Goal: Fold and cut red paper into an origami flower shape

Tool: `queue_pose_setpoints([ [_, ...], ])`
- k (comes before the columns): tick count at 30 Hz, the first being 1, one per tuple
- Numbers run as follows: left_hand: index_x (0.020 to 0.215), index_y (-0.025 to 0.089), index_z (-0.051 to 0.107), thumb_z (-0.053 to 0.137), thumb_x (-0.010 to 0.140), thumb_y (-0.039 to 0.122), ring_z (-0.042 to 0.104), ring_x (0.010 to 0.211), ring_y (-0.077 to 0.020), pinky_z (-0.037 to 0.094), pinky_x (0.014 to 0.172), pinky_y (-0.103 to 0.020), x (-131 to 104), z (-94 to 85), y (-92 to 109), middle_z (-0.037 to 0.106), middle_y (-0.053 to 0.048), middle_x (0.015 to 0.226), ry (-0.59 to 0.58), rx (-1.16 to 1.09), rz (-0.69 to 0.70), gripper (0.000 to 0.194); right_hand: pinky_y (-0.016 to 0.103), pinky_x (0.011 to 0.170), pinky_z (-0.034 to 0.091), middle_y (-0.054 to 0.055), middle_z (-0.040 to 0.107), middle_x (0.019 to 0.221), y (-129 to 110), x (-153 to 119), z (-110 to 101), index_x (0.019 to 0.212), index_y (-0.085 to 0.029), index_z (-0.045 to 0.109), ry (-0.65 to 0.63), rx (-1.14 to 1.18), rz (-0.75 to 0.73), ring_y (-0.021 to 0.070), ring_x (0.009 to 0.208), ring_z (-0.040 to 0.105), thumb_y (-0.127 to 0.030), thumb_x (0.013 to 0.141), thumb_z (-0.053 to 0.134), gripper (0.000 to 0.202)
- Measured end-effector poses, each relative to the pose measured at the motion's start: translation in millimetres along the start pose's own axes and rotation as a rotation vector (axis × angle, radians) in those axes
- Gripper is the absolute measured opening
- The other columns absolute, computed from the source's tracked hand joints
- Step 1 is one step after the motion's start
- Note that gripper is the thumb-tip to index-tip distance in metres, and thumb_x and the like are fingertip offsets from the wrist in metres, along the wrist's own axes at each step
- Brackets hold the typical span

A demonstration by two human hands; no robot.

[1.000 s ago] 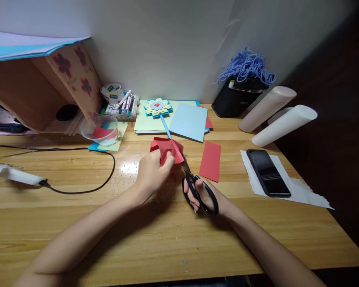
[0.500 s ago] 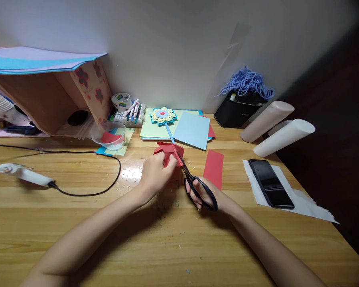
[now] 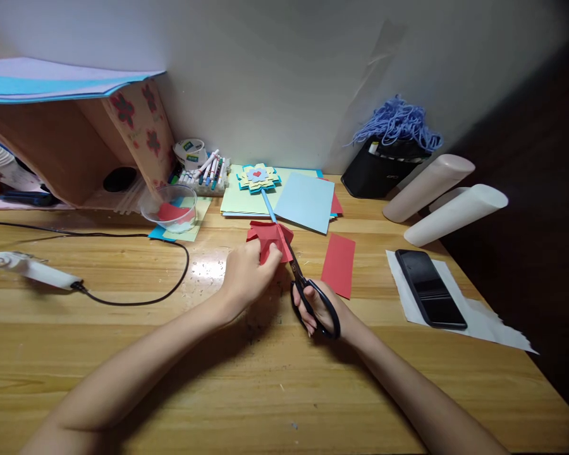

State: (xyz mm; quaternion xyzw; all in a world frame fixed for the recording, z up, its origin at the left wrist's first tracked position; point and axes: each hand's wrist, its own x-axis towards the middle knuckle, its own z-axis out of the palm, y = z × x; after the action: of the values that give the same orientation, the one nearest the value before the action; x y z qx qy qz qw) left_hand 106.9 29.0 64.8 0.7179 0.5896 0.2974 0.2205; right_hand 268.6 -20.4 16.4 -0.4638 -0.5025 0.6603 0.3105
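Pinched in my left hand [image 3: 249, 272] is a folded piece of red paper [image 3: 268, 234], held above the wooden table. My right hand [image 3: 315, 303] has its fingers through the handles of black scissors [image 3: 299, 275]. The scissor blades reach into the right side of the red paper, and their tips are hidden by it. Right of the scissors lies a flat red paper strip [image 3: 339, 265]. Just behind the held paper is a paper flower [image 3: 258, 178] with a red heart at its centre and a blue stem, resting on stacked coloured sheets [image 3: 237, 202].
A clear plastic bowl [image 3: 168, 212] with red paper scraps stands left, near markers [image 3: 211, 170]. A corded white glue gun [image 3: 33, 268] lies further left. On the right are a phone [image 3: 430, 287], white tubes [image 3: 455, 215] and a black holder [image 3: 382, 170] with blue yarn.
The scissors and right hand have shifted slightly, still at the red paper. My left hand keeps its grip. The whole view has tilted a little.
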Motion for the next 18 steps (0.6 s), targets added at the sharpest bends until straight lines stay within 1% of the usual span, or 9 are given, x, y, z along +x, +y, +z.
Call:
queue_pose_setpoints([
  [5,0.057,0.018,0.042,0.037,0.083,0.035,0.042,0.052,-0.0127,0.026,0.052,-0.024,-0.9,1.3,-0.6,0.048,0.000,0.055,0.002,-0.004,-0.002,0.031,0.021,0.030,0.034,-0.009,0.039,0.033,1.4,-0.7,0.8,0.069,-0.019,0.043,0.019,0.001,0.002,0.0080,0.026,0.037,-0.087,0.055,0.044,0.069],
  [9,0.056,0.018,0.042,0.037,0.083,0.034,0.040,0.051,-0.0124,0.026,0.052,-0.024,-2.2,1.3,1.1,0.047,0.000,0.054,-0.007,-0.012,-0.004,0.032,0.021,0.034,0.036,-0.009,0.039,0.037,2.2,-1.8,1.0,0.071,-0.019,0.042,-0.032,-0.006,-0.032,0.0085,0.030,0.040,-0.089,0.056,0.037,0.072],
  [12,0.056,0.018,0.041,0.037,0.083,0.033,0.040,0.051,-0.0122,0.026,0.053,-0.025,-3.8,0.4,4.0,0.046,0.001,0.053,-0.025,-0.014,0.015,0.032,0.021,0.037,0.038,-0.008,0.040,0.039,2.6,-2.4,0.7,0.072,-0.019,0.042,-0.046,-0.005,-0.052,0.0089,0.033,0.042,-0.090,0.057,0.032,0.073],
  [18,0.056,0.018,0.040,0.036,0.083,0.033,0.041,0.051,-0.0124,0.026,0.053,-0.025,-5.2,-0.2,6.4,0.048,0.000,0.054,-0.043,-0.023,0.011,0.031,0.021,0.035,0.036,-0.009,0.038,0.038,-1.0,-2.6,-0.7,0.071,-0.020,0.041,-0.036,-0.031,-0.038,0.0086,0.031,0.041,-0.090,0.056,0.034,0.072],
])
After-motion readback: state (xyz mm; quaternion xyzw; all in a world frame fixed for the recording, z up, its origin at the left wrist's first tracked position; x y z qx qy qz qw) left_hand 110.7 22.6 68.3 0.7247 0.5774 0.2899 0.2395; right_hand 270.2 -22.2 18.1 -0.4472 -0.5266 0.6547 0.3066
